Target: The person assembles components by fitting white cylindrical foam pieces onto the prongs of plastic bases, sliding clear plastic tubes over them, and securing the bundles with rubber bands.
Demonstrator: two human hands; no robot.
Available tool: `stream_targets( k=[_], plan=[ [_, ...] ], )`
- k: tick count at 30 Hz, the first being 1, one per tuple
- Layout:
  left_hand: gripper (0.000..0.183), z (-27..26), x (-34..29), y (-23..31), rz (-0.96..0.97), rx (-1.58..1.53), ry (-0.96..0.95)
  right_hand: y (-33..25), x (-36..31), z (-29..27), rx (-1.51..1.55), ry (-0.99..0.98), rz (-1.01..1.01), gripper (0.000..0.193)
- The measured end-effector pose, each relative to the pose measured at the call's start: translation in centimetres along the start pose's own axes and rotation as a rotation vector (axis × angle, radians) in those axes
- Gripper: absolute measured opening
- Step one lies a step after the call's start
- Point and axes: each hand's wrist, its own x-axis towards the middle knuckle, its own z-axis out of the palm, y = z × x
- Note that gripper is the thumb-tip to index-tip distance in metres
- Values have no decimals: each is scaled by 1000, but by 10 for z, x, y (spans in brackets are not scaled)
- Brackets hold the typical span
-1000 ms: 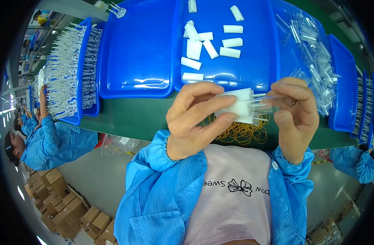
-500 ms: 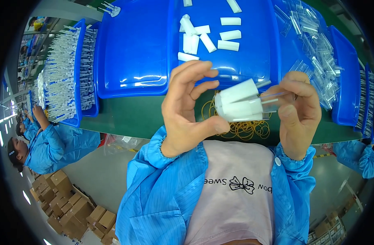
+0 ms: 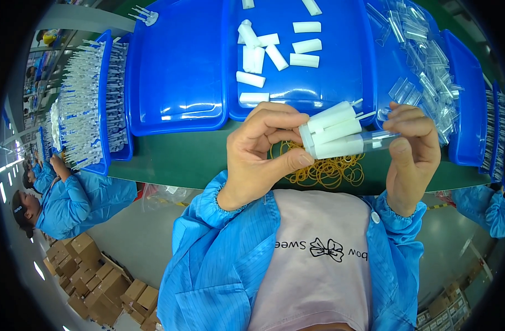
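My left hand [image 3: 269, 143] pinches the base of a white plastic piece [image 3: 335, 132] between thumb and fingers. Several thick white sleeves stick out from that base toward the right, and thin prongs show at the tips of some. A clear plastic tube [image 3: 376, 140] lines up with the lowest sleeve and seems to sit over its end. My right hand [image 3: 412, 146] grips this tube's far end between thumb and fingers. Under the held piece lies a pile of yellow rubber bands [image 3: 327, 172] on the green table.
Loose white sleeves [image 3: 305, 60] lie in the middle blue tray [image 3: 341, 83]. Clear tubes [image 3: 423, 60] fill the tray at right. Pronged white parts [image 3: 92, 105] crowd a blue bin at left, beside another blue tray [image 3: 178, 66]. A person in blue [image 3: 70, 201] works at far left.
The clear tube has come into line with the lowest white sleeve. My left fingers have closed in around the base, and my right hand has shifted slightly right. Another loose sleeve shows in the tray.
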Motion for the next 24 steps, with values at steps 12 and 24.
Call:
stream_targets(
  k=[12, 24],
  plan=[
    [42, 5, 0, -1, -14, 8, -42, 2, -7, 11, -82, -106, -107, 14],
    [49, 1, 3, 0, 11, -33, 60, -8, 18, 7, -119, -144, -122, 23]
  ],
)
